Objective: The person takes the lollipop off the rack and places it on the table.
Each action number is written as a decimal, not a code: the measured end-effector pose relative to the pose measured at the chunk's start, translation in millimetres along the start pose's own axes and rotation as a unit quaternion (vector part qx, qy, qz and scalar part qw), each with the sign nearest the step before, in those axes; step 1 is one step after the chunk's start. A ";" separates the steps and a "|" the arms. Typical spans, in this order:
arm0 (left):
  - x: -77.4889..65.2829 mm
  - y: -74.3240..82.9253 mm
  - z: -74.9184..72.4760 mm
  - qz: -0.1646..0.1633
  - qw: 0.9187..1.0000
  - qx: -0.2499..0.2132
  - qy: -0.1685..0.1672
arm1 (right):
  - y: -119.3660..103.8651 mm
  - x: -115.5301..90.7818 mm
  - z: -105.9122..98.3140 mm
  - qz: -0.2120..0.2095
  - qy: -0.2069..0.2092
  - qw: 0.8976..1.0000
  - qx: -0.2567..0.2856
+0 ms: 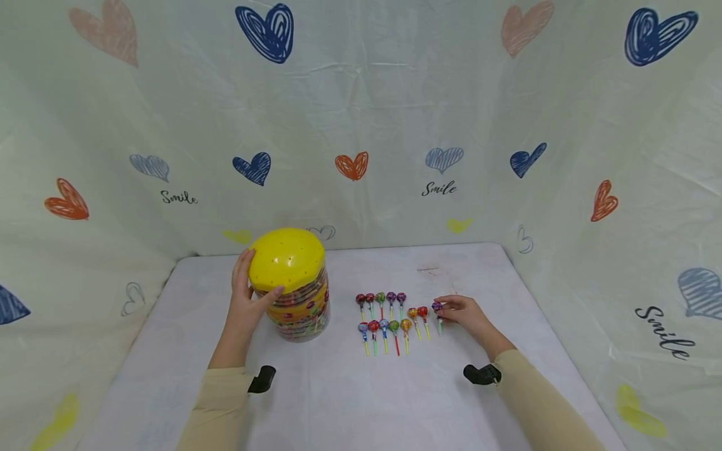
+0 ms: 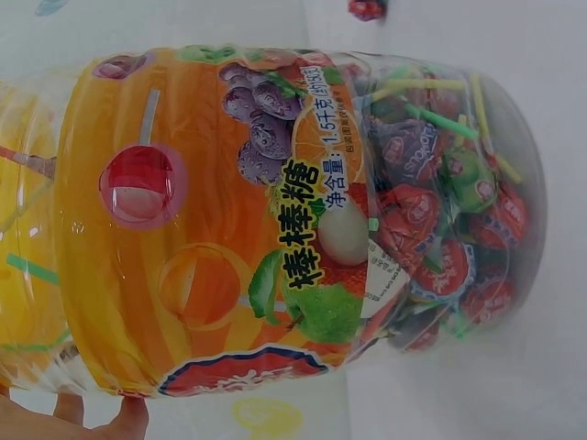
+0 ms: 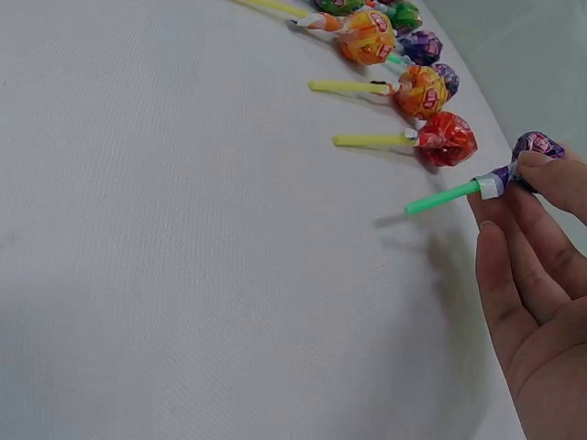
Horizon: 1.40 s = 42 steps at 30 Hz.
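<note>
A purple-wrapped lollipop (image 3: 537, 145) with a green stick is pinched between the thumb and fingers of my right hand (image 1: 465, 313), beside the right end of the lollipop rows. My left hand (image 1: 252, 291) holds a big clear plastic jar (image 1: 299, 310) near its yellow lid (image 1: 287, 258), fingers on the lid's left side and thumb across its front. Through the jar's wall in the left wrist view, wrapped lollipops (image 2: 449, 202) show below the orange label (image 2: 211, 220). Closest to the held lollipop lies a red lollipop (image 3: 447, 139) with a yellow stick.
Several lollipops (image 1: 380, 297) form a back row on the white table (image 1: 350, 401), sticks toward me. A front row (image 1: 384, 324) lies nearer, with an orange lollipop (image 1: 412, 312) at its right. A curtain (image 1: 372, 113) printed with hearts hangs behind and at both sides.
</note>
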State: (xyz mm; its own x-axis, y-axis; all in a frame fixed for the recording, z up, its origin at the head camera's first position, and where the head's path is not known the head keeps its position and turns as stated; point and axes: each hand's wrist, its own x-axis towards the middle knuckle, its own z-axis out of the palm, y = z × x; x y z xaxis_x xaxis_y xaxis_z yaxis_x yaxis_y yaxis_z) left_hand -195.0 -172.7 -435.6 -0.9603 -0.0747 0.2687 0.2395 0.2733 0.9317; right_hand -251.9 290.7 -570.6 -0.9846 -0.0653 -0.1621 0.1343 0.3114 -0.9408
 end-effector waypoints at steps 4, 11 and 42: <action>-6.6 21.3 1.1 -0.005 1.000 -0.002 -0.005 | 5.2 5.5 1.0 -0.003 0.009 1.000 -0.020; -5.3 18.0 0.2 -0.004 1.000 -0.007 -0.007 | 6.5 6.1 4.4 0.020 0.002 0.999 -0.039; -9.4 25.6 1.0 -0.012 1.000 -0.013 -0.005 | 10.5 9.8 10.1 0.025 -0.003 0.997 -0.073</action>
State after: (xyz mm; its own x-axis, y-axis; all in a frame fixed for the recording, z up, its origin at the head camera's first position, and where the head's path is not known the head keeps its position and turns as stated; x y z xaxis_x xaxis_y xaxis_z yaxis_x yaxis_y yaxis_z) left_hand -180.0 -164.0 -414.5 -0.9672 -0.0702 0.2442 0.2204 0.2465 0.9437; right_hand -259.0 283.8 -585.1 -0.9764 -0.0522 -0.2095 0.1645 0.4486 -0.8784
